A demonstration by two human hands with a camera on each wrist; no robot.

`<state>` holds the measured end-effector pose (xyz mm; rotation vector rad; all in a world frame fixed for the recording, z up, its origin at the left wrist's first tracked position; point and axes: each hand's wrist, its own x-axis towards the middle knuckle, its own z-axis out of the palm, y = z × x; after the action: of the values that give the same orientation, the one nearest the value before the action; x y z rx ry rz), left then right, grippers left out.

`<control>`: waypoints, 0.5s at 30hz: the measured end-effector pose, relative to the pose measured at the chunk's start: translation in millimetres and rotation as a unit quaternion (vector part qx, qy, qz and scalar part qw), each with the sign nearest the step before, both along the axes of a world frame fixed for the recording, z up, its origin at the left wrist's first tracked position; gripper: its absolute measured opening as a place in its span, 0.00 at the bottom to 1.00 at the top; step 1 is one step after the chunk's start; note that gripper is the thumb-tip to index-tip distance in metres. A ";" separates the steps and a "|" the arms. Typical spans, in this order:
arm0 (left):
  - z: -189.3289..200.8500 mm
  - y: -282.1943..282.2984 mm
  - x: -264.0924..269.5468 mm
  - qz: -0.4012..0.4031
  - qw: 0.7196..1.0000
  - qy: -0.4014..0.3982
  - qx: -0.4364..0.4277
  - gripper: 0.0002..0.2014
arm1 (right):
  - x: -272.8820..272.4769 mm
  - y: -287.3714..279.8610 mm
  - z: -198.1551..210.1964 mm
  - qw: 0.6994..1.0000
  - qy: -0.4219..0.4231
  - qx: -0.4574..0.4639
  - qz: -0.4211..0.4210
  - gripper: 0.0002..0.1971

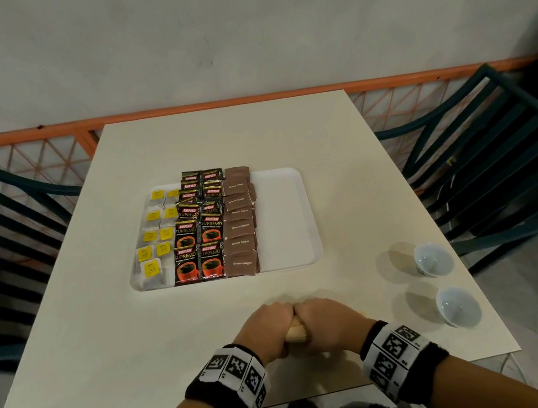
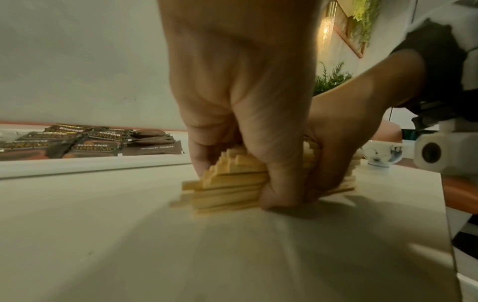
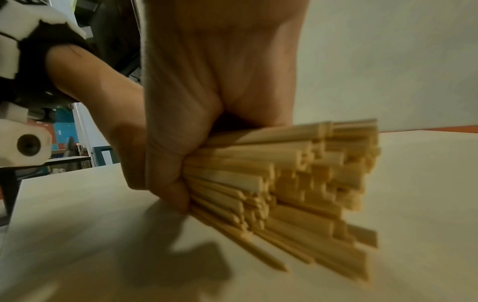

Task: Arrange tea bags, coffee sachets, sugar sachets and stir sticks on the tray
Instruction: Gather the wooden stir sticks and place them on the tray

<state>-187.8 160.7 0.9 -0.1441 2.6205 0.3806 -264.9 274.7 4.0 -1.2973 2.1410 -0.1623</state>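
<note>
Both hands grip one bundle of wooden stir sticks [image 1: 297,333] on the table near its front edge. My left hand [image 1: 268,326] wraps the bundle's left part and my right hand [image 1: 329,320] the right part, fingers curled round it. The left wrist view shows stick ends [image 2: 227,183] poking out under my left hand [image 2: 248,122]. The right wrist view shows the uneven stick ends [image 3: 310,183] fanning out from my right hand [image 3: 207,102]. The white tray [image 1: 283,215] holds tea bags [image 1: 156,233], coffee sachets [image 1: 200,227] and brown sugar sachets [image 1: 239,222] in columns.
Two small white cups [image 1: 432,258] [image 1: 458,307] stand on the table at the right. Dark slatted chairs [image 1: 495,151] flank the table on both sides. The tray's right strip is bare.
</note>
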 end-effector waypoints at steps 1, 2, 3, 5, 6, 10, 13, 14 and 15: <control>-1.1 -0.6 2.5 -0.005 1.000 0.014 0.001 0.24 | 1.4 -0.2 -0.7 1.000 0.013 0.002 0.000 0.22; -2.6 -1.7 5.2 -0.009 0.999 0.033 0.005 0.23 | 2.9 -0.2 -1.1 1.000 0.026 0.003 0.000 0.22; -4.0 -3.3 7.5 -0.013 0.998 0.052 0.009 0.23 | 4.7 -0.3 -1.6 0.999 0.041 -0.001 -0.001 0.21; -6.0 -6.8 10.0 -0.014 0.997 0.078 0.016 0.23 | 8.4 -0.2 -3.4 0.998 0.068 -0.009 -0.005 0.22; -5.9 -8.4 10.0 -0.012 0.996 0.084 0.019 0.24 | 9.9 0.0 -4.8 0.997 0.078 -0.011 -0.007 0.23; -1.6 -11.4 7.1 0.001 0.997 0.073 0.034 0.25 | 12.9 1.1 -7.0 0.996 0.085 -0.011 -0.017 0.26; -1.3 -13.0 7.9 0.009 0.997 0.059 0.046 0.25 | 11.6 -0.5 -7.0 0.996 0.082 -0.014 -0.008 0.25; -0.8 -13.6 7.9 0.012 0.997 0.057 0.049 0.25 | 10.7 -1.2 -7.5 0.997 0.080 -0.016 -0.006 0.26; -0.7 -13.8 7.7 0.016 0.997 0.053 0.052 0.25 | 9.8 -1.7 -8.2 0.997 0.079 -0.019 -0.005 0.27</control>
<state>-180.1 147.0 0.2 -0.1346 2.6975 0.5498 -255.1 273.1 -4.2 -1.3604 2.2873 -0.1075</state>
